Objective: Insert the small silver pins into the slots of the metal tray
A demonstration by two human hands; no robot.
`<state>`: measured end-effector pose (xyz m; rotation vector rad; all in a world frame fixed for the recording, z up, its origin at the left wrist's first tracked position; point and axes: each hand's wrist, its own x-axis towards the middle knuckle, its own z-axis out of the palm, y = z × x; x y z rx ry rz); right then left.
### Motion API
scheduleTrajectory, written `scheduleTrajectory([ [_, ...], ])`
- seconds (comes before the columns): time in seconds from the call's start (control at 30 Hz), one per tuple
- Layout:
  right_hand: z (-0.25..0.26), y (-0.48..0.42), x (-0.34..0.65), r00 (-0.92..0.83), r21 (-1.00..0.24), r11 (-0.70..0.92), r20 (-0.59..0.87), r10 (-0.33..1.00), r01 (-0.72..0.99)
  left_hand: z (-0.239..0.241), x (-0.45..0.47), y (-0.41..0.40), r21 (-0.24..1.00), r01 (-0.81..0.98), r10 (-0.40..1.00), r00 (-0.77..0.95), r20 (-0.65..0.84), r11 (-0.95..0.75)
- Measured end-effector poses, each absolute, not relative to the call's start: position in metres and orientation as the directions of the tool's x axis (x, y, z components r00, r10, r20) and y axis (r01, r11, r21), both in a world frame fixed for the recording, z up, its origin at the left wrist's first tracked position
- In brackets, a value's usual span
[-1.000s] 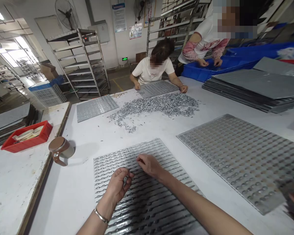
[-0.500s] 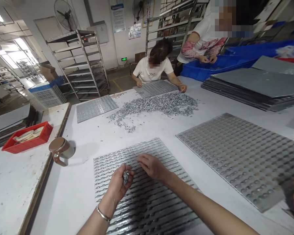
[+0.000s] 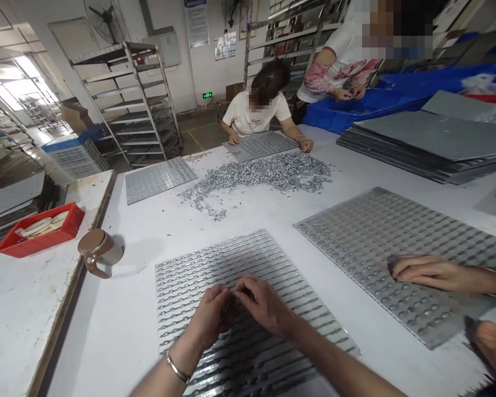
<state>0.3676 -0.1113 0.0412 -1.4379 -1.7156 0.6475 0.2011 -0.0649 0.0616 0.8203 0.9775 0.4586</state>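
A grey sheet (image 3: 177, 275) with rows of small raised bumps lies flat on the white table, under both my hands. My left hand (image 3: 213, 317), with a bangle on the wrist, is curled over the sheet around small silvery metal pieces, now mostly hidden by the fingers. Close against its fingertips is my right hand (image 3: 260, 303), fingers and thumb pinched together; whatever lies between them cannot be made out. Beyond the sheet is a loose pile of small silvery metal pieces (image 3: 268, 172).
At right, a co-worker's hand (image 3: 434, 274) rests on another bumpy sheet (image 3: 355, 226). A brown-lidded mug (image 3: 101, 251) and red bin (image 3: 45, 234) are left. Across the table, a person (image 3: 254, 116) works at a sheet; stacked grey sheets (image 3: 430, 138) lie right.
My right hand has drawn back toward me, to my left hand's fingers. My left hand has turned, covering the metal pieces. At right, a co-worker's hand has come onto the neighbouring sheet.
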Motion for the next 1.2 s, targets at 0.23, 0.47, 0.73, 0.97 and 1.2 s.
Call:
scheduleTrajectory([
  [0.23, 0.043, -0.116, 0.366, -0.009, -0.904, 0.103, 0.109, 0.994, 0.415, 0.055, 0.192, -0.065, 0.792, -0.001, 0.665, 0.544, -0.512, 0.611],
  [0.47, 0.034, -0.084, 0.376, 0.114, -0.9, -0.086, -0.041, 0.993, 0.427, 0.047, 0.195, -0.06, 0.804, -0.075, 0.746, 0.43, -0.508, 0.59],
  [0.73, 0.022, -0.047, 0.381, 0.124, -0.611, -0.155, -0.094, 0.988, 0.777, 0.046, 0.185, -0.054, 0.751, -0.122, 0.707, 0.462, -0.535, 0.649],
  [0.97, 0.026, -0.044, 0.382, 0.095, -0.555, -0.135, -0.101, 0.99, 0.821, 0.049, 0.191, -0.054, 0.757, -0.126, 0.71, 0.47, -0.524, 0.642],
  [1.2, 0.023, -0.048, 0.381, 0.038, -0.561, -0.081, -0.088, 0.995, 0.824, 0.046, 0.192, -0.057, 0.758, -0.119, 0.714, 0.455, -0.532, 0.641],
])
